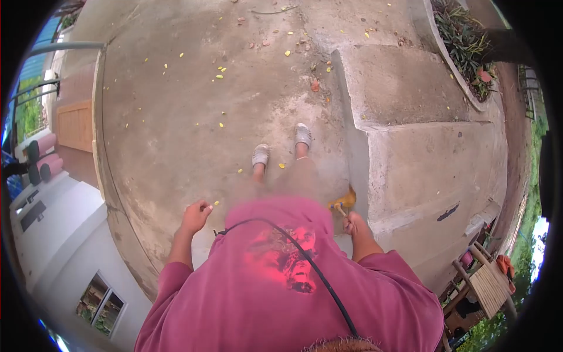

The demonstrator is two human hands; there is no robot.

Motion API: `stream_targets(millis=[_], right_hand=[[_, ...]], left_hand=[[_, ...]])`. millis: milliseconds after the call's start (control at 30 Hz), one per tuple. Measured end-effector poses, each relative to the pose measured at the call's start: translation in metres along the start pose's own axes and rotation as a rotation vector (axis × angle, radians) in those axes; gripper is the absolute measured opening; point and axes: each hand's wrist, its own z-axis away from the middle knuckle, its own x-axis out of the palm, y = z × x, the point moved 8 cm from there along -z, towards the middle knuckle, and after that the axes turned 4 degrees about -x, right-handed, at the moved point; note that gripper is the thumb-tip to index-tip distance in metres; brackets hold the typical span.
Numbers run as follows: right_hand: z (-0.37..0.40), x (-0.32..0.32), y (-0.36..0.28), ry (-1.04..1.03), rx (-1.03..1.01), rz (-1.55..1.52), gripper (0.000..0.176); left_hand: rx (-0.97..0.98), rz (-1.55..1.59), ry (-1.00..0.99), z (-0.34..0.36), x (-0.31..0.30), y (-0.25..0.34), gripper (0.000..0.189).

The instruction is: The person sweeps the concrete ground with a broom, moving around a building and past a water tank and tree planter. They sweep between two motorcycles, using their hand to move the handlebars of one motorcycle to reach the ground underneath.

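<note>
My right hand (350,223) is closed around the light handle of a broom (346,200). The broom's yellow-orange bristles hang low beside the side face of a raised concrete step. My left hand (197,217) is held out on the other side of my body, its fingers loosely bent and apart, with nothing visible in it. Just past those fingertips, a small yellow leaf (216,203) shows against the concrete floor (182,117). Between the hands, my dark pink shirt covers the lower middle of the view, with a black cord across it.
Grey shoes (260,154) are on my feet, on the concrete. Scattered yellow and brown leaves lie ahead. Raised concrete steps (410,88) run along the right, beside a planter (460,41). A white wall (64,217) with a window stands left; a bamboo bench (487,287) is at lower right.
</note>
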Motion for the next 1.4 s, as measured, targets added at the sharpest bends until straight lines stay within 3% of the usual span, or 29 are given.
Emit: stream_targets(millis=[33,67,167,200,233,300,433,533,700,833,900,967,1000,1233,1300,1400], right_hand=[[-0.022,0.03,-0.053,-0.047,0.055,-0.133,0.019],[0.053,0.1,-0.11,-0.141,-0.033,0.059,0.022],[0.091,0.208,-0.246,-0.04,-0.301,0.478,0.017],[0.192,0.255,-0.278,-0.012,-0.393,0.506,0.014],[0.191,0.288,-0.322,0.0,-0.605,0.739,0.014],[0.199,0.326,-0.374,-0.021,-0.588,0.956,0.014],[0.146,0.347,-0.448,-0.058,-0.525,1.044,0.017],[0.239,0.346,-0.441,-0.099,-0.616,0.875,0.015],[0.258,0.382,-0.469,-0.294,-0.72,0.542,0.01],[0.262,0.389,-0.434,-0.279,-0.976,0.655,0.013],[0.26,0.388,-0.393,-0.416,-0.95,0.627,0.01],[0.252,0.372,-0.343,-0.422,-0.882,0.713,0.009],[0.244,0.344,-0.289,-0.443,-0.757,0.752,0.009],[0.217,0.222,-0.08,-0.468,-0.243,0.826,0.015],[0.222,0.18,-0.031,-0.423,-0.072,0.83,0.016],[0.227,0.134,0.024,-0.388,0.357,0.773,0.016]], left_hand=[[-0.005,0.029,0.006,0.011,0.003,0.008,0.03],[-0.033,0.049,0.026,0.021,0.007,0.011,0.03],[-0.148,0.149,0.066,0.055,0.028,0.012,0.029],[-0.199,0.199,0.075,0.063,0.036,0.011,0.029],[-0.253,0.251,0.083,0.07,0.044,0.011,0.028],[-0.26,0.298,0.104,0.086,0.063,0.021,0.027],[-0.323,0.394,0.11,0.112,0.114,0.028,0.026],[-0.33,0.423,0.079,0.122,0.164,0.02,0.027],[-0.36,0.48,0.093,0.135,0.207,0.022,0.026],[-0.334,0.61,0.215,0.156,0.226,0.022,0.024],[-0.353,0.692,0.253,0.171,0.247,0.018,0.026],[-0.35,0.737,0.28,0.181,0.28,0.014,0.027],[-0.36,0.775,0.314,0.194,0.325,0.004,0.028],[-0.473,0.952,0.32,0.242,0.556,-0.034,0.029],[-0.595,1.074,0.268,0.284,0.622,-0.03,0.03],[-0.714,1.189,0.195,0.34,0.698,-0.013,0.031]])
